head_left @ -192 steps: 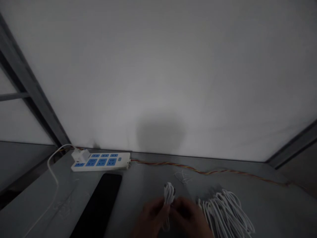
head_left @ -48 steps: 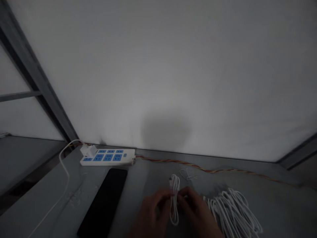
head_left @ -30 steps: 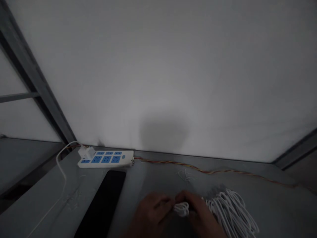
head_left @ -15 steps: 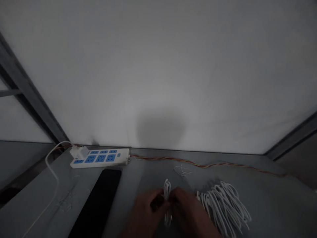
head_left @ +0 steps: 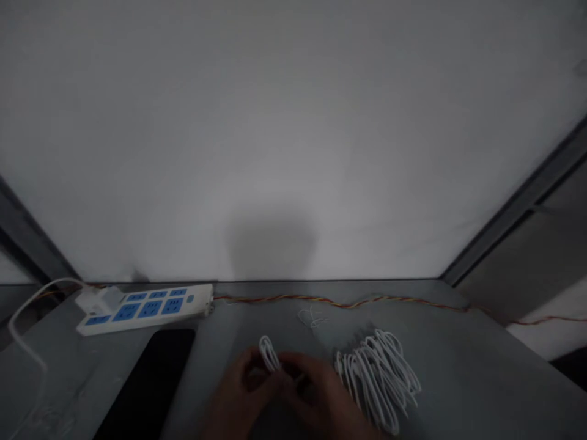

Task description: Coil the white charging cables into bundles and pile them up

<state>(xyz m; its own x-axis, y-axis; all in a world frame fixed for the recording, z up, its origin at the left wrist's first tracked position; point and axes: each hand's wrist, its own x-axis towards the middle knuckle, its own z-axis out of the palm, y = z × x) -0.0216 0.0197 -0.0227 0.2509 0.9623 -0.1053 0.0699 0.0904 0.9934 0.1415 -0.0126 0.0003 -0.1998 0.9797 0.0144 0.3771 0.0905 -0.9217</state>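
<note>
A small coiled white cable (head_left: 269, 352) is pinched between my two hands low in the middle of the view, its looped end pointing up and slightly left. My left hand (head_left: 243, 391) is closed on it from the left, thumb and forefinger around the coil. From the right, my right hand (head_left: 316, 388) has its fingers closed on the same coil, the fingertips meeting those of the left. The coil's lower part is hidden by the fingers. Right beside my right hand lies a pile of similar coiled white cables (head_left: 383, 379).
A white power strip (head_left: 151, 308) with blue sockets holds a white charger (head_left: 101, 300) at the back left. In front lies a black phone-like slab (head_left: 147, 385). Twisted red-yellow wire (head_left: 330, 300) runs along the wall. White thread scraps (head_left: 312, 318) lie on the grey table (head_left: 440, 379).
The view has turned to the right, so the objects sit further left. The coil has tilted from upright toward the left, and my hands have drawn closer together around it.
</note>
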